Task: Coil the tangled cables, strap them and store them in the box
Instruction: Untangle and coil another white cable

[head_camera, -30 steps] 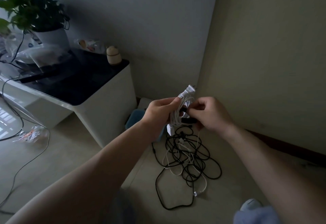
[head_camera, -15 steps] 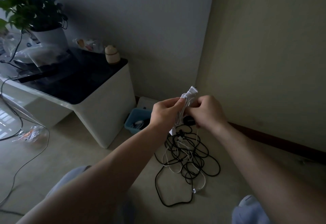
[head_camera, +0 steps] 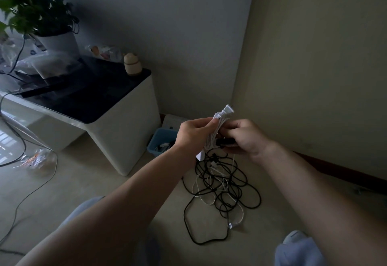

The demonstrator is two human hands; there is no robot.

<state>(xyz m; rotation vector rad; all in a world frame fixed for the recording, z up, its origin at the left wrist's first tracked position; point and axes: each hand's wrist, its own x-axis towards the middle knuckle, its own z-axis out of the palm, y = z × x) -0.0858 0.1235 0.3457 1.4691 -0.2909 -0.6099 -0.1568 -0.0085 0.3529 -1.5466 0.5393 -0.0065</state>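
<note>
Both forearms reach forward from the lower edge of the view and meet in the middle. The left hand (head_camera: 194, 135) is lifted with its back toward the camera. Its fingers are curled round a coiled white cable (head_camera: 216, 124), and the thumb lies on top of the coil. The plug (head_camera: 227, 110) of this cable stands out above both hands and points up and to the right.

The right hand (head_camera: 246, 138) is just beside the left one, with the knuckles up and the fingers bent inward. Its fingertips pinch a black strap (head_camera: 225, 141) at the lower part of the coil. The light is weak there, so the strap seems to go round the coil, but I cannot tell if it is closed.

Directly under the hands, on the floor, lies a loose pile of cables (head_camera: 222, 184), mostly black with some thin white ones among them.

To the left of the left wrist and a little lower stands a blue box (head_camera: 154, 142) on the floor, with a white cable inside. Further left of it is a white cabinet (head_camera: 125, 131) with a dark top. On the far end of this top, well apart from the hands, stands a plant (head_camera: 35, 12) in a white pot.
</note>
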